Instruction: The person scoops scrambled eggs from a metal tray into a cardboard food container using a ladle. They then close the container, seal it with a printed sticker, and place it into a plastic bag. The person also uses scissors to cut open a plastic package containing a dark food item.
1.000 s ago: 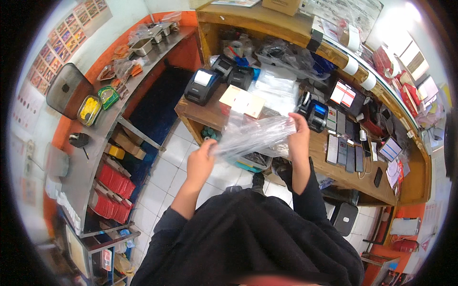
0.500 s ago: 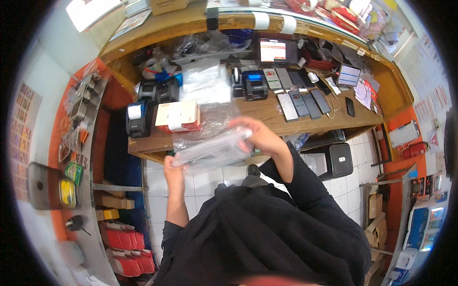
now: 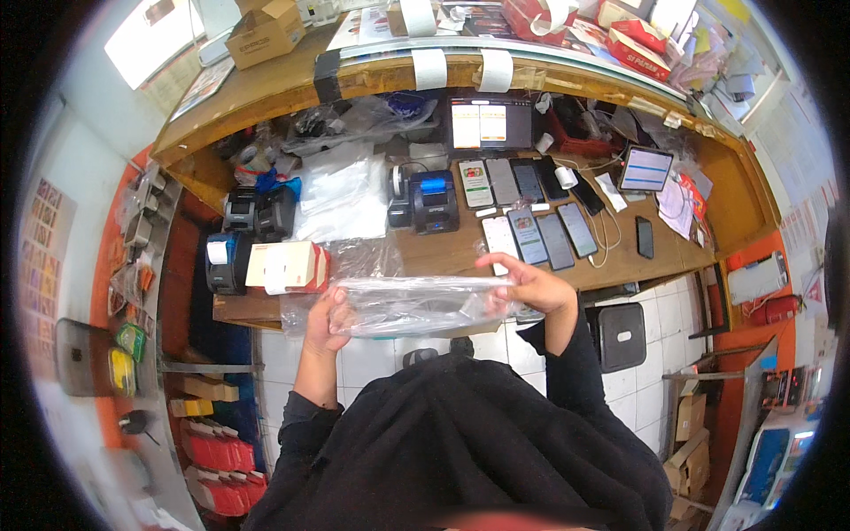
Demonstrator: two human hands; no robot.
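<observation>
A clear plastic bag (image 3: 416, 305) is stretched level between my two hands, just off the near edge of the desk. My left hand (image 3: 328, 320) is closed around its left end, thumb on top. At the other end my right hand (image 3: 534, 290) pinches the plastic, its index finger raised and pointing left. Beyond my left hand, a cream and red box (image 3: 282, 266) with a white paper strip over it sits on the desk. A pile of clear plastic bags (image 3: 341, 190) lies farther back.
Small black printers (image 3: 434, 202) stand on the wooden desk (image 3: 443, 252). Several phones (image 3: 553, 239) lie in rows at the right, near a tablet (image 3: 645, 168) and a lit screen (image 3: 490, 124). Below the desk is a black stool (image 3: 620, 336); red boxes (image 3: 220, 447) fill the left shelf.
The bag has been pulled out straight and level. My right hand has moved right and lower, my left slightly lower. The view has shifted, showing more of the upper shelf.
</observation>
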